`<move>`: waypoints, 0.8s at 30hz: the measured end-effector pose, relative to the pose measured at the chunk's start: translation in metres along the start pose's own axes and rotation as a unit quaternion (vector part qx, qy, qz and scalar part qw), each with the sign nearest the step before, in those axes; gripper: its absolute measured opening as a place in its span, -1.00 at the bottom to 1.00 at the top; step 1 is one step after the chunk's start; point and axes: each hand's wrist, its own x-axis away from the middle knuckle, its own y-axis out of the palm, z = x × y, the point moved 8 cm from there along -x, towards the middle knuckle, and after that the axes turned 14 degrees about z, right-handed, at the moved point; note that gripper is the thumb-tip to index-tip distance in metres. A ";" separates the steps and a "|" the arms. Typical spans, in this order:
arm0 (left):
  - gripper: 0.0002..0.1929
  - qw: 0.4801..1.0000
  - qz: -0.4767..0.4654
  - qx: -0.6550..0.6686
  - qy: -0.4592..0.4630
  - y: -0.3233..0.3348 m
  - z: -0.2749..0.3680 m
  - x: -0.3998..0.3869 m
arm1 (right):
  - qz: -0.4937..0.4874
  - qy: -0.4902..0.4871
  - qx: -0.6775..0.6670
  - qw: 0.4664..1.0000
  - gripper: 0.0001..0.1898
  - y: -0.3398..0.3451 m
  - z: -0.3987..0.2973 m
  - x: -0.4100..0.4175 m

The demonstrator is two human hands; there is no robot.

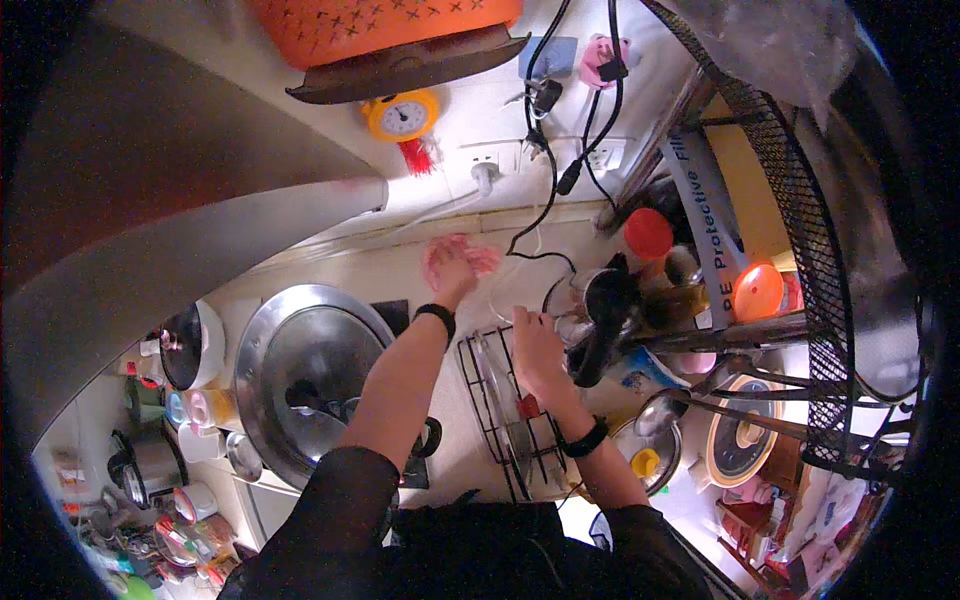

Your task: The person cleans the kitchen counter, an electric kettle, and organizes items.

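Note:
My left hand (454,271) presses a crumpled pink cloth (480,259) onto the pale countertop (360,259), close to the wall. Part of the cloth spreads out past my fingers. My right hand (537,351) is curled over the upper right side of a black wire rack (491,427); whether its fingers grip the wire is hidden. Below that hand, a small red piece (529,406) shows on the rack. A thin white cord (496,300) runs close to my right fingertips. Just right of the hand is a black-handled appliance (611,300), partly in shadow.
A large steel pan or lid (315,375) covers the left counter. Black cables (555,187) hang from wall sockets (484,159) behind the counter. An orange basket (405,30) and a yellow dial timer (403,116) are above. Shelving (750,341) and a black mesh rim (817,225) crowd the right.

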 end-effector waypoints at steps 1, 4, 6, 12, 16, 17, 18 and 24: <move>-0.26 0.992 -0.044 0.121 0.010 0.001 0.016 0.000 | 0.001 0.014 0.002 1.000 -0.64 -0.001 0.009 -0.001; -0.31 0.907 -0.116 0.405 0.010 -0.016 0.059 0.008 | 0.001 0.036 0.007 0.999 -0.63 -0.005 0.022 0.003; -0.35 0.898 -0.040 0.438 -0.013 -0.047 0.053 0.002 | -0.005 0.016 0.005 1.000 -0.62 -0.005 0.013 0.003; -0.46 0.952 0.057 0.299 -0.019 -0.053 0.063 0.018 | 0.010 0.020 0.000 1.000 -0.72 0.001 0.009 0.003; -0.52 0.992 -0.023 -0.112 0.050 -0.020 0.113 0.048 | 0.030 0.030 0.009 0.999 -0.77 0.005 0.015 0.001; -0.55 0.901 0.063 -0.430 0.006 -0.026 0.118 0.050 | 0.037 0.026 0.011 0.999 -0.77 0.004 0.017 -0.001; -0.60 0.872 0.052 -0.485 0.034 -0.019 0.125 0.058 | 0.040 0.018 0.009 0.999 -0.77 0.002 0.015 0.000; -0.62 0.896 -0.113 -0.429 0.001 -0.003 0.118 0.084 | 0.025 0.041 -0.018 0.999 -0.77 -0.004 0.010 0.000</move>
